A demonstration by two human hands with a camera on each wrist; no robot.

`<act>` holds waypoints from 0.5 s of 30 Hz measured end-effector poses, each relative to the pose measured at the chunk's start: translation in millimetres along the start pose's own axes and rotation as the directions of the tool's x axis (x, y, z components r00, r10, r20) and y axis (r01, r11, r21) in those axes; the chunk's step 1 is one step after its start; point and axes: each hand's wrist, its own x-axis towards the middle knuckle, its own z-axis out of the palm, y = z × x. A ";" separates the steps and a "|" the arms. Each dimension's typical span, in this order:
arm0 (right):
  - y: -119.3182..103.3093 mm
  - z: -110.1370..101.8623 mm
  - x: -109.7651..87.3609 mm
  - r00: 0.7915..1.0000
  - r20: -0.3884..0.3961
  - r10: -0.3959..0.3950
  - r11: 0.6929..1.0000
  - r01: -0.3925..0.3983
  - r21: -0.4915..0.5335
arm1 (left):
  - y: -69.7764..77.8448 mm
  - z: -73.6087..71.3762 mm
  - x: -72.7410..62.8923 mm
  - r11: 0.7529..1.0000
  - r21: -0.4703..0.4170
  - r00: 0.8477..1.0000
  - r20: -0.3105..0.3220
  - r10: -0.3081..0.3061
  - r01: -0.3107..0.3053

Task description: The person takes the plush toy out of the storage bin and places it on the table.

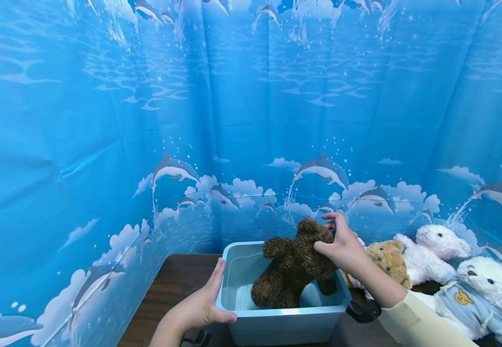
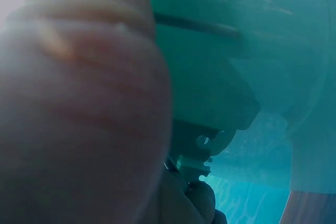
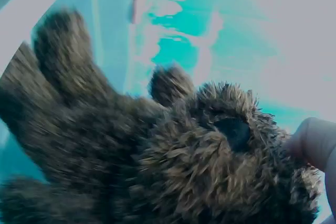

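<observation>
A dark brown teddy bear [image 1: 296,262] leans inside a light blue plastic bin [image 1: 283,312], its head above the rim. At the bear's head is my right hand [image 1: 342,243], gripping the plush with the thumb on the near side; some fingers are hidden behind it. The right wrist view shows the teddy bear's muzzle and dark nose [image 3: 233,134] close up, beside my thumb [image 3: 315,142]. My left hand [image 1: 203,301] rests against the bin's left side, fingers straight along the wall and thumb at the front corner. In the left wrist view, blurred skin covers much of the frame.
Right of the bin lie several plush toys: a tan bear [image 1: 387,260], a white one [image 1: 441,243] and a white one in a blue shirt [image 1: 465,301]. The dark wooden table [image 1: 181,274] ends at the left. A dolphin-print curtain [image 1: 242,120] hangs behind.
</observation>
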 end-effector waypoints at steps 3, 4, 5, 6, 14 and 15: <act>-9.2 -14.1 -24.0 0.973 -0.188 -0.136 0.990 0.128 -0.051 | -1.7 1.7 -3.4 1.000 -0.020 1.000 -0.001 0.002 -0.002; -12.5 -19.1 -32.2 0.949 -0.258 -0.182 0.983 0.170 -0.070 | -1.7 2.0 -4.3 1.000 -0.027 1.000 -0.003 0.003 -0.003; -15.5 -23.9 -40.3 0.918 -0.328 -0.221 0.975 0.205 -0.081 | -1.4 2.1 -5.1 0.999 -0.034 1.000 -0.007 0.004 -0.004; -18.8 -28.8 -48.3 0.884 -0.392 -0.254 0.967 0.236 -0.095 | -1.5 2.0 -5.6 0.999 -0.031 1.000 -0.011 0.006 -0.007; -31.7 -63.8 -110.3 0.703 -0.668 -0.242 0.967 0.231 -0.106 | -0.8 4.8 -10.4 0.999 -0.041 1.000 -0.009 0.007 -0.007; -30.9 -69.2 -117.1 0.682 -0.700 -0.210 0.975 0.195 -0.103 | -0.6 5.1 -10.3 0.999 -0.043 1.000 -0.007 0.011 -0.011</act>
